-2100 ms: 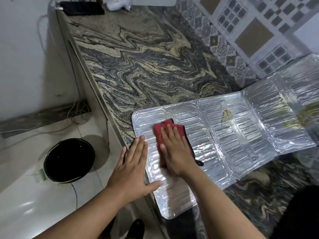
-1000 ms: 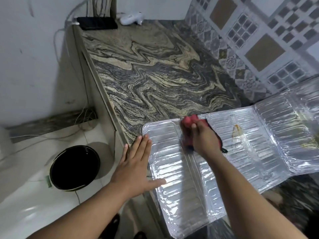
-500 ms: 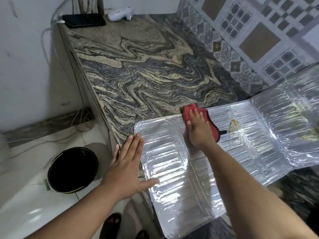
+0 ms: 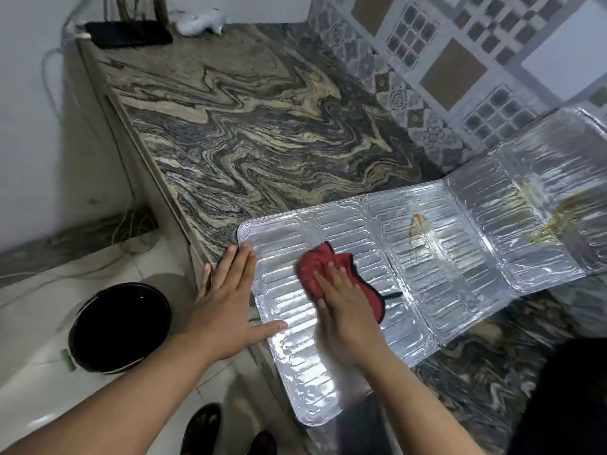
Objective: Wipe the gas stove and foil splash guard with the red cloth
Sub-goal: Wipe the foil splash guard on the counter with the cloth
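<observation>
The silver foil splash guard (image 4: pixel 440 257) lies unfolded flat on the marbled counter, its near-left corner hanging over the counter edge. An orange-brown stain (image 4: pixel 417 226) marks a middle panel, and yellowish smears (image 4: pixel 558 221) cover the far right panel. My right hand (image 4: pixel 345 310) presses the red cloth (image 4: pixel 317 266) flat onto the left part of the foil, fingers spread over it. My left hand (image 4: pixel 226 307) lies flat with fingers apart on the foil's left edge, holding it down. No gas stove is in view.
The marbled counter (image 4: pixel 262 126) stretches away toward a black device (image 4: pixel 128 34) and a white object (image 4: pixel 200 23) at its far end. A patterned tile wall (image 4: pixel 460 60) rises on the right. Below left, a black bucket (image 4: pixel 118 326) stands on the white floor.
My right hand has slid the red cloth from the foil's far edge back toward me and leftward. My left hand stays pressed on the foil's left edge.
</observation>
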